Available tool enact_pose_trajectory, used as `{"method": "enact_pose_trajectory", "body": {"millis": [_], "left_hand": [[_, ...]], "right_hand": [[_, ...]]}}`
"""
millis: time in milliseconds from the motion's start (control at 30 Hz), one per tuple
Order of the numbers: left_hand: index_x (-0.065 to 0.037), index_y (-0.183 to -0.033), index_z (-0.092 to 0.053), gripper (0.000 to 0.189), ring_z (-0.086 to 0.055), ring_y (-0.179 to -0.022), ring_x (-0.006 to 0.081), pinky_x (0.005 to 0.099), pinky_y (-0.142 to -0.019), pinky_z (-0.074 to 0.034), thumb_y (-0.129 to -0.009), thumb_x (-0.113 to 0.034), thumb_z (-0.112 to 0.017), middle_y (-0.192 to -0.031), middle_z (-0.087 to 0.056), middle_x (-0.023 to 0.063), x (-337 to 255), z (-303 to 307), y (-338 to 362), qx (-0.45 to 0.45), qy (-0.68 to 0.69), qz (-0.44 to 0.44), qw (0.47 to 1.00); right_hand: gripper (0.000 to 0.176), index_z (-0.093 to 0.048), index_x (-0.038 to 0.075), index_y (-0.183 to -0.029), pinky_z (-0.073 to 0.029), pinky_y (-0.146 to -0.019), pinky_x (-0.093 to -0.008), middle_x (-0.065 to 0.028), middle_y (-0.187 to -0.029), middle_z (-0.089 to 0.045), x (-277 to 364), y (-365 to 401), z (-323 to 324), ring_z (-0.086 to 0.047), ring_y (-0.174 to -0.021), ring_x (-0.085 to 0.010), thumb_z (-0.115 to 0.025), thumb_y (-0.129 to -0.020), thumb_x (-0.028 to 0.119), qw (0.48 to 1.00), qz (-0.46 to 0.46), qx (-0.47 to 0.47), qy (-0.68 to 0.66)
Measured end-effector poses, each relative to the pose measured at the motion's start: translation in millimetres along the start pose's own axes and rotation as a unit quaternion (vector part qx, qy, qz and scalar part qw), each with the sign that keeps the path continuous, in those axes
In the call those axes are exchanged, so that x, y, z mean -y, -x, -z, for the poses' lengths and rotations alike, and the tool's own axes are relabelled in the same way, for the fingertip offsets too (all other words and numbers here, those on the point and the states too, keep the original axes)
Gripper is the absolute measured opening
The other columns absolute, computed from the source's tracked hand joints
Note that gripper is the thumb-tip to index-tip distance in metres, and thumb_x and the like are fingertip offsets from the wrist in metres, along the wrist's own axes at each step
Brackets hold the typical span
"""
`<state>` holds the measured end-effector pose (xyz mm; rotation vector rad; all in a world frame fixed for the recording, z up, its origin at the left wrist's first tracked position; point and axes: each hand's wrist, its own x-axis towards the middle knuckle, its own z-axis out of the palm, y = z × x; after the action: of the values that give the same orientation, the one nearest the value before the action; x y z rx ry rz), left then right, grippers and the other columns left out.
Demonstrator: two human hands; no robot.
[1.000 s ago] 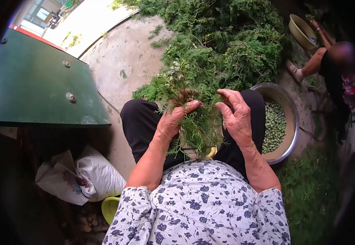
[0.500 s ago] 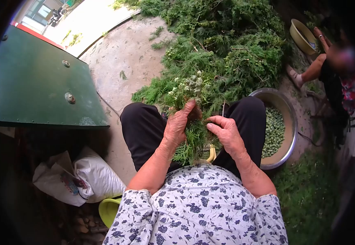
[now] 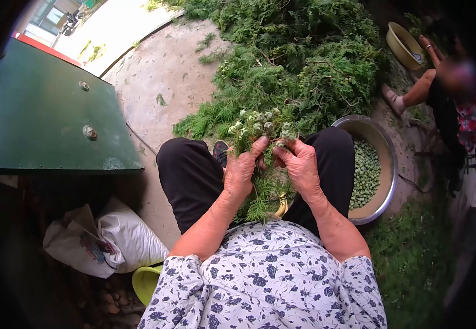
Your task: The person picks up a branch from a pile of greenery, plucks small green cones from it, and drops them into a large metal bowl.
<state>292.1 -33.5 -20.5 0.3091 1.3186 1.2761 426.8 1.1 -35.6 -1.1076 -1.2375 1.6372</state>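
A metal basin [image 3: 386,170] is holding green cones [image 3: 365,172] at right, a tan basin [image 3: 400,46] is standing farther off, I'm clamping the left hand [image 3: 240,170] around a cone-tipped sprig [image 3: 257,125], its top rising just beyond both hands, the right hand [image 3: 303,164] pinching its right side.

Head camera looks forward and down, dark edges unclear.

Left hand [image 3: 241,171]'s got a sprig [image 3: 243,141], right hand [image 3: 302,170]'s pinching at its cones [image 3: 268,126]. Bowl [image 3: 374,130] of green cones beside the right knee [image 3: 335,145], big heap of branches [image 3: 303,71] out front.
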Motion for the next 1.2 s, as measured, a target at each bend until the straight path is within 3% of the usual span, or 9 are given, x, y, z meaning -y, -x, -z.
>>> {"method": "enact_pose_trajectory", "body": {"millis": [167, 233, 333, 400, 533, 600, 733, 900, 1200], "left_hand": [[-0.004, -0.082, -0.059, 0.019, -0.041, -0.046, 0.0070, 0.0223, -0.041, -0.033, -0.077, -0.017, -0.070, -0.064, -0.053, -0.0010, 5, 3, -7, -0.028, 0.057, 0.027, 0.998], [-0.004, -0.076, -0.059, 0.017, -0.038, -0.043, 0.0063, 0.0221, -0.040, -0.031, -0.077, -0.017, -0.070, -0.058, -0.049, -0.0017, 0, 7, -7, 0.052, 0.064, 0.041, 0.996], [-0.005, -0.073, -0.059, 0.015, -0.035, -0.041, 0.0061, 0.0221, -0.038, -0.029, -0.077, -0.015, -0.069, -0.053, -0.046, -0.0021, 4, 10, -4, 0.058, 0.077, 0.044, 0.994], [-0.004, -0.073, -0.059, 0.015, -0.036, -0.040, 0.0062, 0.0220, -0.037, -0.029, -0.076, -0.014, -0.070, -0.052, -0.046, -0.0023, 2, 8, 2, 0.037, 0.072, 0.029, 0.996], [-0.002, -0.082, -0.060, 0.017, -0.041, -0.044, 0.0068, 0.0214, -0.038, -0.031, -0.074, -0.011, -0.073, -0.062, -0.053, -0.0011, -6, 21, 1, -0.070, 0.058, -0.079, 0.993], [-0.002, -0.085, -0.060, 0.018, -0.042, -0.047, 0.0064, 0.0210, -0.039, -0.032, -0.075, -0.010, -0.072, -0.067, -0.055, -0.0009, -11, 24, 5, -0.072, 0.049, -0.101, 0.991], [-0.004, -0.087, -0.059, 0.017, -0.043, -0.048, 0.0057, 0.0209, -0.040, -0.033, -0.076, -0.009, -0.071, -0.069, -0.056, -0.0011, -9, 24, 8, -0.062, 0.052, -0.096, 0.992], [-0.006, -0.088, -0.060, 0.016, -0.044, -0.049, 0.0038, 0.0199, -0.041, -0.034, -0.076, -0.009, -0.070, -0.073, -0.058, -0.0025, -11, 18, 17, -0.028, 0.034, -0.111, 0.993], [-0.005, -0.089, -0.060, 0.016, -0.045, -0.048, 0.0044, 0.0203, -0.041, -0.035, -0.077, -0.009, -0.070, -0.072, -0.059, -0.0013, -2, 22, 15, -0.036, 0.027, -0.113, 0.993]], "right_hand": [[0.018, -0.061, -0.001, -0.089, -0.044, -0.051, -0.0213, 0.0006, -0.066, -0.057, -1, -2, 4, -0.051, -0.056, -0.0051, -0.059, -0.087, 0.017, 0.996, -0.007, 0.050, 0.070], [0.019, -0.060, -0.002, -0.089, -0.043, -0.051, -0.0219, 0.0006, -0.064, -0.056, -2, -4, 10, -0.051, -0.055, -0.0058, -0.057, -0.088, 0.017, 0.991, -0.014, 0.092, 0.099], [0.018, -0.060, -0.003, -0.088, -0.044, -0.051, -0.0249, -0.0011, -0.063, -0.055, -1, -5, 16, -0.051, -0.053, -0.0078, -0.057, -0.088, 0.015, 0.980, -0.106, 0.151, -0.076], [0.015, -0.059, -0.002, -0.089, -0.044, -0.051, -0.0274, -0.0017, -0.064, -0.055, 3, -4, 19, -0.053, -0.056, -0.0086, -0.059, -0.086, 0.013, 0.969, 0.024, 0.128, 0.212], [0.012, -0.058, -0.001, -0.090, -0.046, -0.052, -0.0261, -0.0018, -0.064, -0.056, 3, -5, 28, -0.056, -0.060, -0.0089, -0.060, -0.083, 0.008, 0.931, 0.146, -0.039, 0.333], [0.015, -0.055, -0.001, -0.095, -0.047, -0.054, -0.0240, -0.0035, -0.073, -0.057, 17, -3, 23, -0.058, -0.067, -0.0105, -0.058, -0.081, 0.004, 0.994, -0.020, -0.005, 0.105], [0.023, -0.050, 0.001, -0.105, -0.047, -0.054, -0.0206, -0.0065, -0.092, -0.054, 16, -6, 14, -0.058, -0.072, -0.0110, -0.054, -0.084, 0.004, 0.972, -0.076, 0.038, -0.217], [0.034, -0.050, 0.003, -0.108, -0.042, -0.050, -0.0160, -0.0014, -0.082, -0.054, 3, -7, 5, -0.054, -0.066, -0.0054, -0.057, -0.088, 0.030, 0.959, -0.098, 0.092, -0.250], [0.031, -0.046, -0.003, -0.119, -0.043, -0.051, -0.0175, -0.0056, -0.091, -0.054, 5, -5, 3, -0.054, -0.067, -0.0078, -0.050, -0.091, 0.011, 0.977, -0.048, -0.001, -0.207]]}}
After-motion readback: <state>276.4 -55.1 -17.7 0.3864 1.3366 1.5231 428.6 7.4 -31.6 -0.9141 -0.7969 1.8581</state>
